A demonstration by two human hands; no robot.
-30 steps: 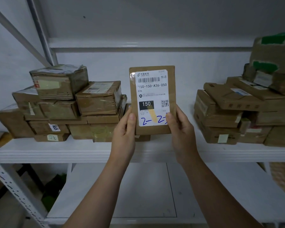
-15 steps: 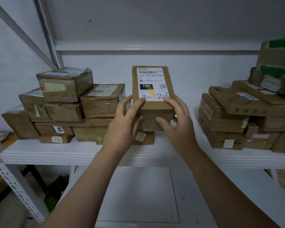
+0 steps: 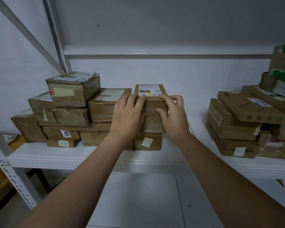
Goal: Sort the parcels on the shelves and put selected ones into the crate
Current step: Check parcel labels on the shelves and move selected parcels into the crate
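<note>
Head: both hands (image 3: 127, 116) (image 3: 174, 116) around parcel (image 3: 152, 103)

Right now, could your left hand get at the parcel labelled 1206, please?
Probably yes: the left hand holds the 150 parcel close by, and the 1206 parcel has its front face exposed, though boxes stacked on it would hinder pulling it out.
</note>
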